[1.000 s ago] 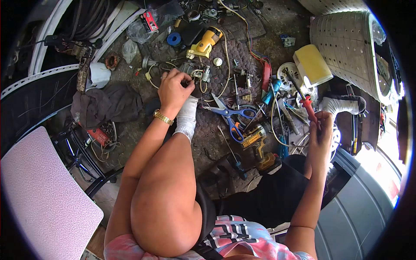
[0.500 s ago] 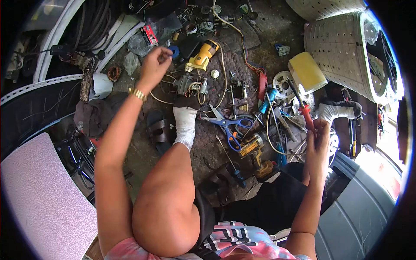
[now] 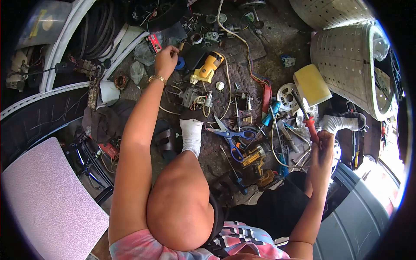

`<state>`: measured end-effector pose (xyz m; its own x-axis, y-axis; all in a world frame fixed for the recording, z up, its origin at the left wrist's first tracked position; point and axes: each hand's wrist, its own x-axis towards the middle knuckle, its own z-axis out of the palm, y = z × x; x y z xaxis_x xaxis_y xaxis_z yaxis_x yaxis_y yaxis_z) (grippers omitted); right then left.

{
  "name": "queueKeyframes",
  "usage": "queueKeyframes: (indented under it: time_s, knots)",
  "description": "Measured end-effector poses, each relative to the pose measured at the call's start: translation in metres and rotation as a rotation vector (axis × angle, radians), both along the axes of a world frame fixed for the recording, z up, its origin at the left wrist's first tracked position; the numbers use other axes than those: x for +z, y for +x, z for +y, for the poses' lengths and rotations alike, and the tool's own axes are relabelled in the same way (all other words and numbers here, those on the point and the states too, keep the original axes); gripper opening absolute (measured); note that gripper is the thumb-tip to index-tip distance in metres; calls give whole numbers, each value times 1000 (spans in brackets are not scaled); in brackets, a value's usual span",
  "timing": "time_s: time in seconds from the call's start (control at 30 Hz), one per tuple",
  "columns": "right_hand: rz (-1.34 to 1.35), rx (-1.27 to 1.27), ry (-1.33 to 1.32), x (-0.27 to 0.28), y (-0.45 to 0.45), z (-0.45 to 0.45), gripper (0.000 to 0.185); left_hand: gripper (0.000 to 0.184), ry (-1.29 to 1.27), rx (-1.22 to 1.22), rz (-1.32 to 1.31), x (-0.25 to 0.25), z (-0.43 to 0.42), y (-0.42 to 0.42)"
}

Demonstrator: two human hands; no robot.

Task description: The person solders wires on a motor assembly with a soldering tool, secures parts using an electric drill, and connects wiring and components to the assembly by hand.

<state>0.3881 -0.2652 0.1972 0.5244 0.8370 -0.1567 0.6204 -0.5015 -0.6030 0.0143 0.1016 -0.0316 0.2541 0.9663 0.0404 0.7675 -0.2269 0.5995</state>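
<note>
My right hand (image 3: 323, 145) is closed around the red handle of a soldering iron (image 3: 310, 126), whose dark shaft points up and away. My left hand (image 3: 166, 61), with a gold band at the wrist, is stretched over the floor, its fingers loosely curled and apart. It is nearest to a blue tape roll (image 3: 180, 63) and a small tan cylinder (image 3: 181, 46); I see nothing held in it. To its right lies a yellow power tool housing (image 3: 207, 68). Below that, a motor part with wires (image 3: 193, 97) sits by my socked foot (image 3: 191, 133).
Blue-handled scissors (image 3: 234, 135), a yellow drill (image 3: 255, 158) and a screwdriver (image 3: 234, 170) lie between my legs. A perforated drum (image 3: 342, 65) and a yellow block (image 3: 313, 84) stand at right. A pink-white panel (image 3: 47, 199) fills the lower left.
The whole view has shifted slightly. My left hand has reached a little farther forward, past the blue tape roll. My right hand keeps the soldering iron in about the same place.
</note>
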Motion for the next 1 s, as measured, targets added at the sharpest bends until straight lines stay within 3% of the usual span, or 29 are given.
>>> queueKeyframes:
  time_s: [0.13,0.33,0.43,0.57,0.63,0.77,0.83,0.9,1.0]
  knots:
    - [74,-37,7,-5,-2,-2,20,7,155,-251,8,26,-56,-33]
    - [-63,51,-18,-11,-7,-5,20,15,191,-319,23,36,-141,-89]
    - [-89,66,-64,-7,-21,2,22,22,120,-314,-51,44,-170,-77]
    - [-194,191,-103,6,-49,24,26,18,94,-186,-67,4,-177,-90]
    - [125,135,-91,-2,-59,34,27,12,21,-121,-170,1,-181,-86]
    - [165,313,65,-39,-77,60,22,6,-142,46,-421,8,-184,-72]
    - [158,410,127,-52,-94,70,21,4,-156,-22,-756,4,-179,-61]
    - [93,444,120,-59,-115,75,20,4,-181,-26,-676,16,-178,-54]
    - [121,438,82,-79,-134,68,20,6,-109,-226,-455,34,-170,-42]
